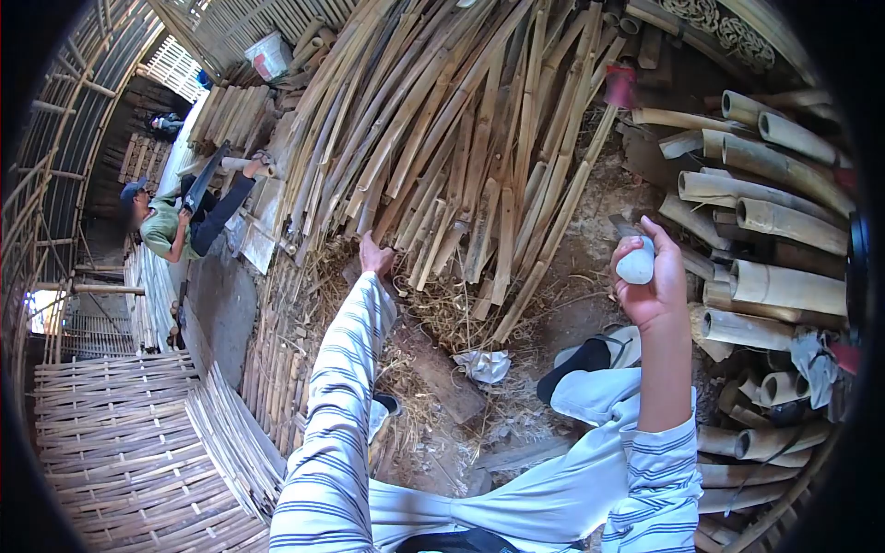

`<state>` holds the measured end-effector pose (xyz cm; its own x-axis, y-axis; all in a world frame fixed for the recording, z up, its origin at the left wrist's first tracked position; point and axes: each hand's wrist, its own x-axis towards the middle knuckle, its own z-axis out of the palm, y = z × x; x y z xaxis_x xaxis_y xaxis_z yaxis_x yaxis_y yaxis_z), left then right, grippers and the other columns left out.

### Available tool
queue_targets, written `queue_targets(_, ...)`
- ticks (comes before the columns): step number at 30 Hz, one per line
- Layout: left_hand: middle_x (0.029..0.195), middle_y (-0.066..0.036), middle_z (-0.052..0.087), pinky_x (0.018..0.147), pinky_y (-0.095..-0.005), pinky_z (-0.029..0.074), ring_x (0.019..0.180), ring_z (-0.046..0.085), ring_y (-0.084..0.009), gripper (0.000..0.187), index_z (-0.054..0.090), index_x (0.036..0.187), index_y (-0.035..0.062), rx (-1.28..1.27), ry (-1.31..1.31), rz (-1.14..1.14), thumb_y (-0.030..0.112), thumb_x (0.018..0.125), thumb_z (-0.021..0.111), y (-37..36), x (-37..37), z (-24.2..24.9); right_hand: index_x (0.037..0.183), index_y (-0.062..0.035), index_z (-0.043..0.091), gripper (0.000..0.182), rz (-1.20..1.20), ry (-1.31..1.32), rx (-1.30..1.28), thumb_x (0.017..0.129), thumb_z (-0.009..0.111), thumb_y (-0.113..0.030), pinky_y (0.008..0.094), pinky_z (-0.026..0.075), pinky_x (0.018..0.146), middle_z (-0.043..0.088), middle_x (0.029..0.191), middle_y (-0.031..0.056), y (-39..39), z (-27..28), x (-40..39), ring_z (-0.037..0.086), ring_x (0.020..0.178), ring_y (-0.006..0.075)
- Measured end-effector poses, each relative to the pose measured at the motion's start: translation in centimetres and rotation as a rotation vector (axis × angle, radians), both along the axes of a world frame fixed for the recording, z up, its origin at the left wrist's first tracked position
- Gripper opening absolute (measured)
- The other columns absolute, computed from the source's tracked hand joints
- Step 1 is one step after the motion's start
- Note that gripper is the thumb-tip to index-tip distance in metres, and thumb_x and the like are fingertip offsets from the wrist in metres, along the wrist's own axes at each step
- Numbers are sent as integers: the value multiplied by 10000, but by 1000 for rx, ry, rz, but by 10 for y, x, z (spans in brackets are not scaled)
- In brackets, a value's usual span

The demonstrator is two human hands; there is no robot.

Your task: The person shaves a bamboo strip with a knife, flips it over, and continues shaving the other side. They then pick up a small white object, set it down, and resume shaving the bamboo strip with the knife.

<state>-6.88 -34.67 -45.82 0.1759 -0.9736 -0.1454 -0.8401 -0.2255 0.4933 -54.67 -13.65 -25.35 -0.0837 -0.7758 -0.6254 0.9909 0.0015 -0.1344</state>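
Observation:
My left hand (376, 255) reaches forward to the near ends of a big pile of split bamboo strips (442, 120). Its fingers touch the strip ends, and whether they grip one cannot be made out. Raised on the right, my right hand (653, 281) is closed around a pale, rounded handle end (635, 265). A short dark piece, perhaps a blade, shows just behind those fingers. Below the strips lie thin bamboo shavings (442, 318) and a crumpled white wrapper (484, 366) on the ground.
Cut bamboo tubes (784, 217) are stacked along the right. A person (166, 221) in a green shirt and cap sits at the left. Woven bamboo panels (129, 452) fill the lower left. A white bucket (268, 56) stands at the back; a red object (620, 87) sits beyond the strips.

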Motion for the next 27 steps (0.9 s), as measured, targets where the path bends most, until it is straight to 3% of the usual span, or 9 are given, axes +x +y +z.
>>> queue_targets(7, 1283, -269, 508, 1063, -403, 376, 1222, 482, -401, 770, 361, 1366, -34, 127, -108, -46, 144, 685, 675, -2, -9, 9, 900, -91, 437, 190, 4, -14, 38, 903, 612, -166, 261, 522, 581, 530, 671, 5, -9, 2, 10, 563, 591, 97)
queue_targets(12, 1295, -250, 478, 1020, -413, 410, 1208, 487, -395, 852, 366, 1360, -23, -46, -162, -118, 209, 667, 803, 0, 14, -15, 918, -95, 419, 194, -3, -25, 45, 902, 608, -137, 257, 524, 566, 516, 684, 7, -12, 1, 14, 557, 596, 88)
queue_targets(18, 1236, -240, 497, 990, -419, 431, 1145, 507, -408, 757, 465, 1277, -25, -108, -131, -222, 198, 643, 812, -7, 30, -20, 918, -91, 409, 206, 1, -2, 39, 901, 608, -139, 256, 527, 568, 523, 685, 14, -11, 2, 19, 557, 602, 96)
queue_targets(27, 1162, -221, 491, 939, -449, 454, 1053, 541, -411, 447, 510, 1174, -29, -218, -101, -45, 63, 747, 609, 10, 5, -5, 935, -88, 400, 219, 1, -12, 53, 901, 608, -146, 268, 530, 577, 521, 685, 19, -12, -2, 18, 556, 606, 107)
